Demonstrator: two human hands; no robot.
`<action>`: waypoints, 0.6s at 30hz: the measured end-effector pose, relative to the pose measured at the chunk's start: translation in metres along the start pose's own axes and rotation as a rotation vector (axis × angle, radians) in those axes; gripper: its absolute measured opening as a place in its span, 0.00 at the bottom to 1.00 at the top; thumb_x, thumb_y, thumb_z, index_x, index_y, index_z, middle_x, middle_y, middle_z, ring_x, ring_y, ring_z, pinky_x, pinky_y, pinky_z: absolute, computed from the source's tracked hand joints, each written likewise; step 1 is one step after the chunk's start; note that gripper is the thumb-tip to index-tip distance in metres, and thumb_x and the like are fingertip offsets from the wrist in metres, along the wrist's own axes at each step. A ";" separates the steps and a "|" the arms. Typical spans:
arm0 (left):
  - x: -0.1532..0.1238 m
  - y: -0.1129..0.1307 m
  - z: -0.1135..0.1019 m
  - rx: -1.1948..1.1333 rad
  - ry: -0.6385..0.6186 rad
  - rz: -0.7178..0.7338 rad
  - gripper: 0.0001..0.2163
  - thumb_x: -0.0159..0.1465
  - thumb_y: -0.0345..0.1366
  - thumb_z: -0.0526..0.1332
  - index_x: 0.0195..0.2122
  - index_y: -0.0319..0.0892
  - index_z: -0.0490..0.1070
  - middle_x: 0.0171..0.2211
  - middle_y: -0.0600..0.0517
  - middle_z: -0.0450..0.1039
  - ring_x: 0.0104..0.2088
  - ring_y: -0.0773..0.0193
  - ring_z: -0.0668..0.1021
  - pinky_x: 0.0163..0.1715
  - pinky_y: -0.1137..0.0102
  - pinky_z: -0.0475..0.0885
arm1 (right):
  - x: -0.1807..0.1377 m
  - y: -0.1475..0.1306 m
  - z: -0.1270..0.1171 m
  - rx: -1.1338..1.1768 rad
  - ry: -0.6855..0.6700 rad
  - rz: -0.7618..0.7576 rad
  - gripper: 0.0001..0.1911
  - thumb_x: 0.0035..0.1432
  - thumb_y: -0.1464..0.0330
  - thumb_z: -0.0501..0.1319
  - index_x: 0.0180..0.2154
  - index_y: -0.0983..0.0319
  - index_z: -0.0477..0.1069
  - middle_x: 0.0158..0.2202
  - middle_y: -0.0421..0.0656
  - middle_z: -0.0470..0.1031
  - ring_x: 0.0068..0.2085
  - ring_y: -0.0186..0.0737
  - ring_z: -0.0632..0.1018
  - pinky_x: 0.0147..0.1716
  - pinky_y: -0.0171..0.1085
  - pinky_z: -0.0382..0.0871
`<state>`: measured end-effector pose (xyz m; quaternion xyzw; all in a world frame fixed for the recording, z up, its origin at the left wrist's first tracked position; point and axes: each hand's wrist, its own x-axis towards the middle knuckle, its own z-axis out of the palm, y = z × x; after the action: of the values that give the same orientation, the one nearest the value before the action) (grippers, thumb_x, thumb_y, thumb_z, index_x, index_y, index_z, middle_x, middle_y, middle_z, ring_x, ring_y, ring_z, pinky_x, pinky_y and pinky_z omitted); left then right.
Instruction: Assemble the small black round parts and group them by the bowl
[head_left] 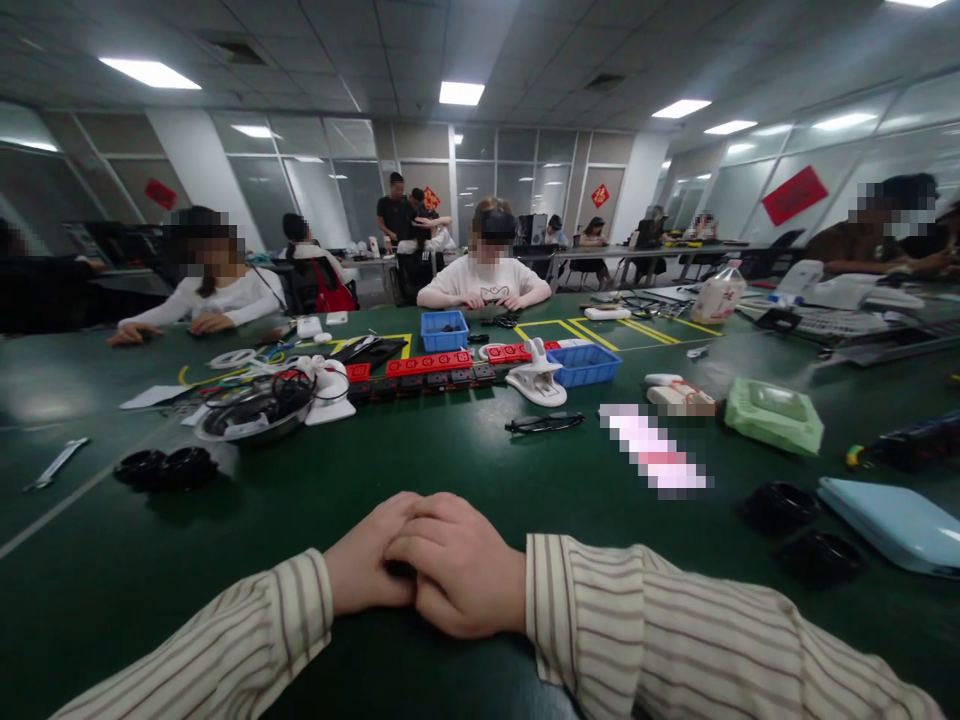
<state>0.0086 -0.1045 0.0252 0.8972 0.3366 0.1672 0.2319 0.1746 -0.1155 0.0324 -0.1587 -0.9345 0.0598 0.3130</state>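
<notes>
My left hand (367, 565) and my right hand (472, 570) rest together above the near part of the green table (300, 640). The right one lies over the left, its fingers curled round it. Most of the left fingers are hidden beneath. A small dark gap shows between the palms, and I cannot make out anything held in it. Beyond the hands lie folded black glasses (544, 423) and a long pinkish-white item (652, 450), blurred out.
To the left are black ring-shaped parts (166, 468), a wrench (58, 464) and a bowl of cables (259, 415). Farther back stand red power strips (427, 363) and blue bins (583, 364). At right lie green wipes (774, 415) and a light-blue case (892, 522). People sit opposite.
</notes>
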 end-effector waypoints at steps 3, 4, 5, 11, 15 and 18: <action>-0.001 -0.001 0.002 0.006 0.050 -0.037 0.23 0.46 0.36 0.63 0.44 0.43 0.63 0.44 0.49 0.65 0.46 0.55 0.68 0.49 0.59 0.63 | 0.000 -0.003 -0.003 -0.017 0.049 0.066 0.15 0.50 0.65 0.53 0.41 0.64 0.62 0.41 0.46 0.67 0.43 0.41 0.64 0.44 0.41 0.57; -0.002 -0.002 0.003 0.016 0.057 -0.052 0.24 0.45 0.39 0.64 0.45 0.42 0.63 0.44 0.49 0.64 0.46 0.54 0.68 0.49 0.58 0.63 | 0.000 -0.003 -0.004 -0.032 0.066 0.110 0.16 0.51 0.62 0.54 0.40 0.64 0.62 0.41 0.46 0.67 0.42 0.41 0.64 0.44 0.41 0.57; -0.002 -0.003 0.004 0.025 0.057 -0.060 0.26 0.44 0.42 0.65 0.45 0.42 0.63 0.44 0.48 0.64 0.45 0.53 0.68 0.48 0.58 0.64 | 0.000 -0.003 -0.004 -0.057 0.078 0.161 0.18 0.51 0.59 0.54 0.40 0.64 0.62 0.40 0.46 0.66 0.41 0.42 0.64 0.43 0.42 0.57; -0.003 -0.002 0.005 0.087 0.086 -0.048 0.32 0.41 0.52 0.66 0.43 0.38 0.62 0.40 0.46 0.65 0.41 0.52 0.69 0.44 0.57 0.66 | -0.001 -0.002 0.000 -0.309 0.019 0.336 0.28 0.51 0.46 0.49 0.35 0.65 0.65 0.35 0.46 0.65 0.37 0.42 0.63 0.39 0.43 0.56; -0.004 0.001 0.006 0.157 0.121 -0.054 0.22 0.47 0.45 0.64 0.39 0.38 0.63 0.38 0.46 0.65 0.40 0.55 0.69 0.42 0.58 0.66 | 0.000 -0.003 0.002 -0.394 -0.044 0.327 0.29 0.51 0.45 0.48 0.32 0.65 0.65 0.31 0.45 0.65 0.34 0.41 0.63 0.36 0.42 0.56; -0.005 0.001 0.006 0.163 0.136 -0.043 0.16 0.48 0.39 0.63 0.37 0.38 0.64 0.37 0.47 0.65 0.39 0.57 0.69 0.42 0.60 0.66 | 0.000 -0.004 0.000 -0.384 -0.043 0.267 0.24 0.52 0.49 0.51 0.33 0.65 0.65 0.31 0.45 0.66 0.34 0.41 0.63 0.36 0.42 0.57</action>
<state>0.0080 -0.1105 0.0200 0.8922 0.3834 0.1947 0.1384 0.1735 -0.1194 0.0330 -0.3362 -0.9059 -0.0747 0.2463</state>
